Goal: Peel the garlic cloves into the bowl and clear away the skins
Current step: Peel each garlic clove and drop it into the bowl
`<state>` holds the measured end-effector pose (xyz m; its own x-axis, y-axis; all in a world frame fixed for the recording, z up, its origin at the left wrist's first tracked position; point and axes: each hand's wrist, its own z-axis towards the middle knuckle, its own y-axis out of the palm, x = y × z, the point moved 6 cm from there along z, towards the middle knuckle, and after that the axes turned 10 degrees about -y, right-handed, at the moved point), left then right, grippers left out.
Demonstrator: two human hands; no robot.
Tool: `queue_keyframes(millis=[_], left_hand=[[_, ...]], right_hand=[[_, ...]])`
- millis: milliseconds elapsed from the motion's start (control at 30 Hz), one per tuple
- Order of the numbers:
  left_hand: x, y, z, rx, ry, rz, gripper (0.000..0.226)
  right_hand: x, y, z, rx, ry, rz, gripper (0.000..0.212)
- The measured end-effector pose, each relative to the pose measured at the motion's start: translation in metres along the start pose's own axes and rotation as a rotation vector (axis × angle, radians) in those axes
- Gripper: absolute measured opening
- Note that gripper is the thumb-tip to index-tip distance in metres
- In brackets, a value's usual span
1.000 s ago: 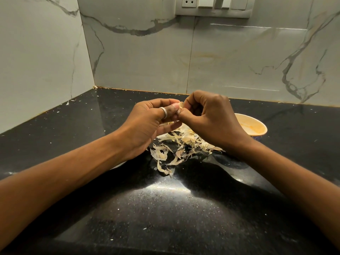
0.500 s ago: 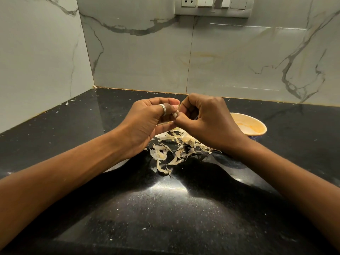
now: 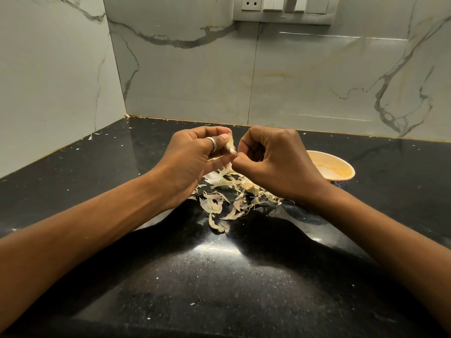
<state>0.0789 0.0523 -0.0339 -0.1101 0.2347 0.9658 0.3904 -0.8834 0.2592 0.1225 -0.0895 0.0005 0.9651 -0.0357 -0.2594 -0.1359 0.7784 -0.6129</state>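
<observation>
Pale garlic clove (image 3: 230, 145) had come into clearer view above the skins (image 3: 231, 193) on the tabletop (image 3: 219, 276), left grip (image 3: 195, 162) pinching it and right grip (image 3: 275, 162) tugging its peel, so dropping it into the bowl (image 3: 341, 178) looked near.

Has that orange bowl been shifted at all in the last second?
No. The bowl sits where it was on the black counter, the same gap from the back wall, still right of the skin pile.
</observation>
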Motion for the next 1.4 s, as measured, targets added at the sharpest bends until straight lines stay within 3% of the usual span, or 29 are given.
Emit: queue_keyframes(millis=[400, 633, 967, 1400], left_hand=[[0.001, -0.002, -0.001, 0.037, 0.034, 0.09, 0.016], [0.002, -0.002, -0.001, 0.011, 0.051, 0.084, 0.017], [0.001, -0.001, -0.001, -0.003, 0.06, 0.1, 0.016], [0.004, 0.005, -0.004, -0.064, 0.128, 0.111, 0.018]], right_hand=[[-0.003, -0.007, 0.0, 0.041, -0.007, 0.002, 0.007], [0.001, -0.007, 0.0, 0.053, 0.025, -0.03, 0.02], [0.002, -0.008, 0.0, 0.052, 0.005, -0.056, 0.003], [0.014, -0.005, -0.001, 0.045, 0.163, -0.019, 0.014]])
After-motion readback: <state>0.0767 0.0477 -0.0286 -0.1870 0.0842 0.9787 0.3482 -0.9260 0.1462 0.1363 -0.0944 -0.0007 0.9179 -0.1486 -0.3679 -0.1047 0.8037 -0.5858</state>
